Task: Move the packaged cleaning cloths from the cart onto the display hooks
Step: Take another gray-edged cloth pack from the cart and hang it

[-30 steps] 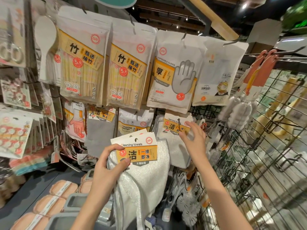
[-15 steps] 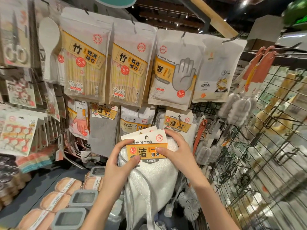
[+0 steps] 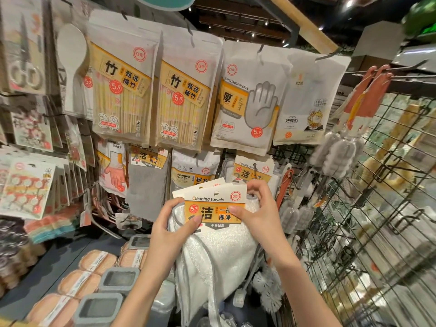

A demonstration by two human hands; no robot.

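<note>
Here we held the cloth pack (image 3: 213, 210) by its header card, left hand (image 3: 168, 228) and right hand (image 3: 256, 214) both pinching it; next, we judged, its hole must meet the hook behind the hung packs (image 3: 253, 172).

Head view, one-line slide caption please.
Both hands, left and right, hold white cleaning towel packs below hanging store goods.

Fluffy white terry cloth towels (image 3: 219, 258) under a matt paper header card (image 3: 212, 204); black metal wire grid (image 3: 377, 208).
</note>
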